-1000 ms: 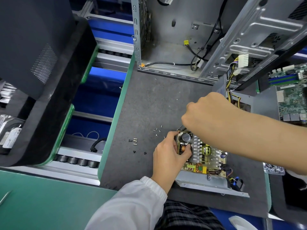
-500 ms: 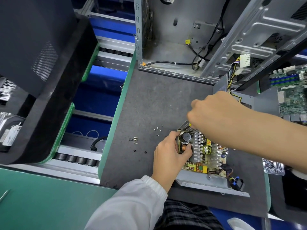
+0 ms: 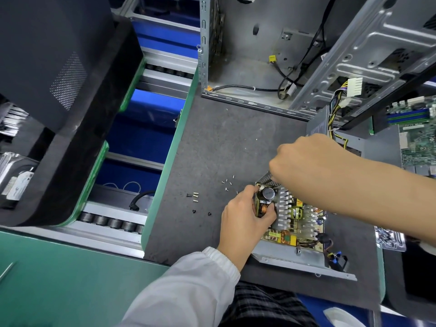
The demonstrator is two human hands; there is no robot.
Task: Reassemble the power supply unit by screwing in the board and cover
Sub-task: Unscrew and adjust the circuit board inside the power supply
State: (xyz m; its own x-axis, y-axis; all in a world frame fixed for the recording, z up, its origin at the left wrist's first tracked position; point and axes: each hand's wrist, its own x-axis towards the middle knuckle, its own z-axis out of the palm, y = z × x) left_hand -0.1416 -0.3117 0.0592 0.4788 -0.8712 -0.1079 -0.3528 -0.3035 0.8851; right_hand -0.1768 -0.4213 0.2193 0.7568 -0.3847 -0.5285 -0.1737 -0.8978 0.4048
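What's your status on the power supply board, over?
Left hand grips the board at its capacitor corner. Right hand curled over the far corner, grip contents hidden. Loose screws lie left, untouched.

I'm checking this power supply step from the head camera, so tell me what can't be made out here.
- Whatever the right hand holds: its curled fingers face away in the head view.
- The board corner beneath that hand: covered, so no seated screw can be confirmed.
- The loose screws on the mat: too small to tell types.
- The left hand hides the board's left edge.
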